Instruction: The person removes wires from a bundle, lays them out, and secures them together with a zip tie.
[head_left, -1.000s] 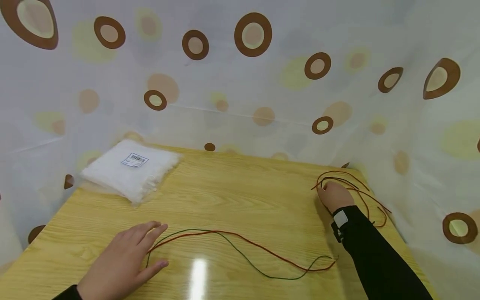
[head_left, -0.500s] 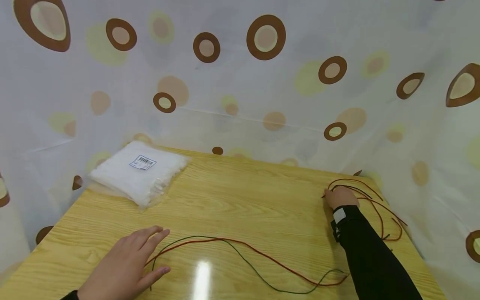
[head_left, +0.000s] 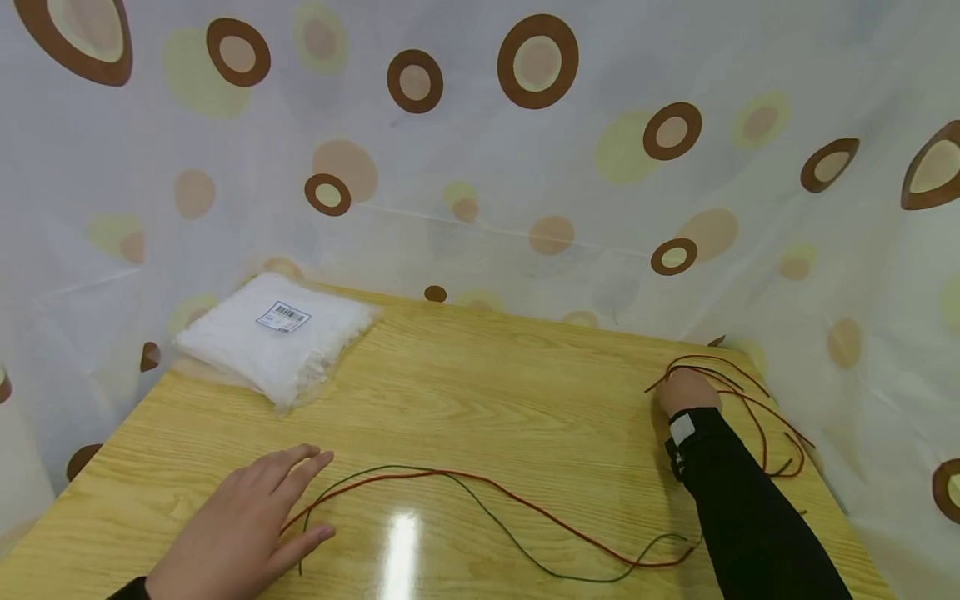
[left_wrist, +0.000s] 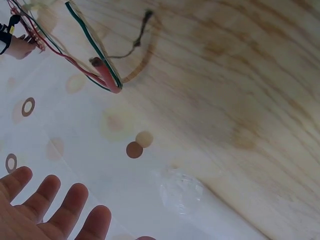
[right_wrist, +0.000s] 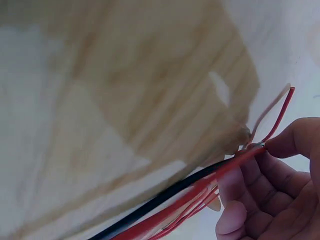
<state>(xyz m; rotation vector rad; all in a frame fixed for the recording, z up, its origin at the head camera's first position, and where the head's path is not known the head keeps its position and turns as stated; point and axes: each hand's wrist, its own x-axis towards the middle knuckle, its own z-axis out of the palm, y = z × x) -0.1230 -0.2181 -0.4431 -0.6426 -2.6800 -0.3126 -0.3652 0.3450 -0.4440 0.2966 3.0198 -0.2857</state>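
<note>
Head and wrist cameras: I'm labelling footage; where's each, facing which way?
Head: on the head, facing forward and down at the table; left hand and right hand show.
Left wrist: on that wrist, facing patterned sheet and table; left hand low, right hand upper left.
Right wrist: on that wrist, facing red and black wires in the right hand.
Shared: head and left wrist, both hands.

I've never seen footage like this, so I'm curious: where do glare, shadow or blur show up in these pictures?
Head view: a white glare streak on the wooden table, and a faint shadow beside the right black sleeve; left wrist view: the table's grain looks soft; right wrist view: the grain is blurred, with pale patches, perhaps reflections, while a red wire looks thick.
</note>
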